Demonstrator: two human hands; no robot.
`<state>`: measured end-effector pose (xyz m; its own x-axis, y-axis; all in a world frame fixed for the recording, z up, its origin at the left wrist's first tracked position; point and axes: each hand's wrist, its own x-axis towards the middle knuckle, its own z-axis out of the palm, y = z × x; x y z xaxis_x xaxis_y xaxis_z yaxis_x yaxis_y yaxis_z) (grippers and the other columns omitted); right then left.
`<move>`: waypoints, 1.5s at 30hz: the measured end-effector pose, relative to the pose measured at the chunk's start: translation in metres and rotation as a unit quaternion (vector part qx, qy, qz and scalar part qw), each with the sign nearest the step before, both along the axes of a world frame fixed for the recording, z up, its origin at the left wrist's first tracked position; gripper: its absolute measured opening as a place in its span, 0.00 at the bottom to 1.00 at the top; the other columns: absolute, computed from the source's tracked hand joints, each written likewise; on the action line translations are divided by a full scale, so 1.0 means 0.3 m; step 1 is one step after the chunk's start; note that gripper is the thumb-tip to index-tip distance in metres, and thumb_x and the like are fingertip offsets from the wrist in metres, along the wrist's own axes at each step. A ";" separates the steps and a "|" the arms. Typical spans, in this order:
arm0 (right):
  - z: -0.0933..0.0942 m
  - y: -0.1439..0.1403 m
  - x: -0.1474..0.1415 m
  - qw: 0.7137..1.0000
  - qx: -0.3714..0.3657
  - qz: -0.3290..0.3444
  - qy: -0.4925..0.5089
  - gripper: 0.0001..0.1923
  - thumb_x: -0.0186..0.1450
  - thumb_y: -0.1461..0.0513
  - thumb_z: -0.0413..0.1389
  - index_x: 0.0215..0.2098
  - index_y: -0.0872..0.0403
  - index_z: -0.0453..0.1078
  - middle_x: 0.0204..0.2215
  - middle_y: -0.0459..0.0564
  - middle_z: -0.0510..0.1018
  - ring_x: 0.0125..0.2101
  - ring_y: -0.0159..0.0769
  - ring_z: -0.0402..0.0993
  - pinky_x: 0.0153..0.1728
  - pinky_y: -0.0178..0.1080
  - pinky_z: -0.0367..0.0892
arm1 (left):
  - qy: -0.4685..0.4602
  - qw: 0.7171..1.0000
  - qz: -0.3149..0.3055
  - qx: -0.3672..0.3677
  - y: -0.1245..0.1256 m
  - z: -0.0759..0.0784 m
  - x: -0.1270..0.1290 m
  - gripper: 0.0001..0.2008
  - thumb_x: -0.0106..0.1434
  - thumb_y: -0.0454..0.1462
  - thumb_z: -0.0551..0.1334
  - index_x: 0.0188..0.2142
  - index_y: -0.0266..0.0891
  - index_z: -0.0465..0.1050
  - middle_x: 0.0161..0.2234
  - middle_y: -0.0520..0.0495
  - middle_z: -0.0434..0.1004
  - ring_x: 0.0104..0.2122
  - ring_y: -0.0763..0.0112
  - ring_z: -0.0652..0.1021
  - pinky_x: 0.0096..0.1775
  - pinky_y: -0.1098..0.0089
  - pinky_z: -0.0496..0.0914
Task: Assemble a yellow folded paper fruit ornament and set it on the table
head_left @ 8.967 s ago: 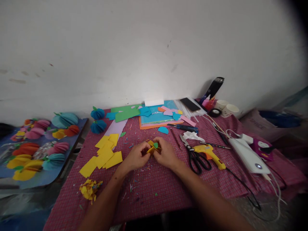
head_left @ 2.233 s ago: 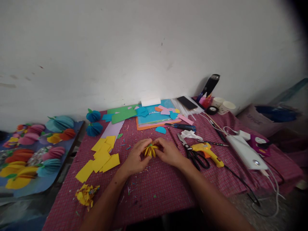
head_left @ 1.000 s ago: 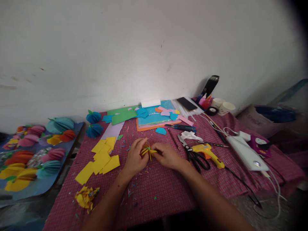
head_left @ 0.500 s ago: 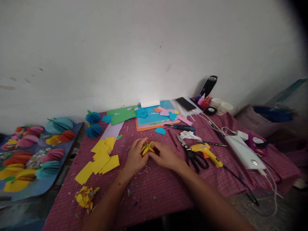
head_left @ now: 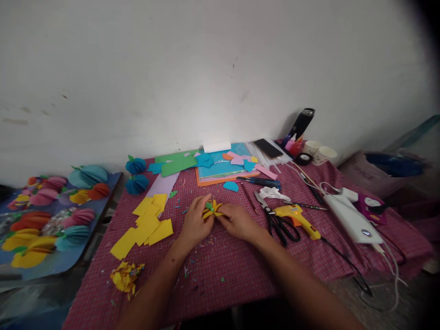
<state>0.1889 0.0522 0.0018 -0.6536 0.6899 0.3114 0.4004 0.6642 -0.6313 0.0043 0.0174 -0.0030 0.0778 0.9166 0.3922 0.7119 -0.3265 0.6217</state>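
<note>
Between both hands' fingers (head_left: 202,208) sits the yellow paper piece (head_left: 212,210).

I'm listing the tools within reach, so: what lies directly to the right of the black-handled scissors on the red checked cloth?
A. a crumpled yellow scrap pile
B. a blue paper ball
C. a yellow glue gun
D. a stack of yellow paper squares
C: the yellow glue gun lies right beside the scissors, its black cord trailing off toward the cloth's right edge.
</note>
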 end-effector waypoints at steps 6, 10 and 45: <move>0.007 0.004 0.009 0.999 -0.034 -0.005 0.001 0.08 0.67 0.66 0.53 0.30 0.53 0.69 0.30 0.46 0.76 0.31 0.33 0.70 0.34 0.34 0.61 | -0.014 1.000 -0.007 -0.005 0.002 -0.017 -0.002 0.34 0.59 0.28 0.59 0.64 0.43 0.57 0.56 0.42 0.68 0.56 0.60 0.71 0.57 0.55 0.67; 0.015 0.006 0.012 0.999 -0.046 -0.002 0.006 0.07 0.67 0.67 0.52 0.32 0.53 0.69 0.32 0.47 0.76 0.32 0.34 0.71 0.36 0.35 0.62 | -0.021 1.000 -0.017 -0.012 0.002 -0.027 -0.007 0.35 0.59 0.30 0.60 0.65 0.45 0.54 0.57 0.41 0.67 0.56 0.59 0.71 0.57 0.53 0.66; -0.030 0.002 -0.017 0.987 -0.077 -0.139 0.010 0.13 0.62 0.65 0.55 0.45 0.50 0.64 0.37 0.48 0.76 0.35 0.37 0.72 0.36 0.37 0.64 | -0.025 0.997 -0.079 -0.007 0.009 -0.033 -0.009 0.29 0.63 0.28 0.58 0.62 0.45 0.59 0.56 0.42 0.68 0.56 0.62 0.70 0.58 0.56 0.67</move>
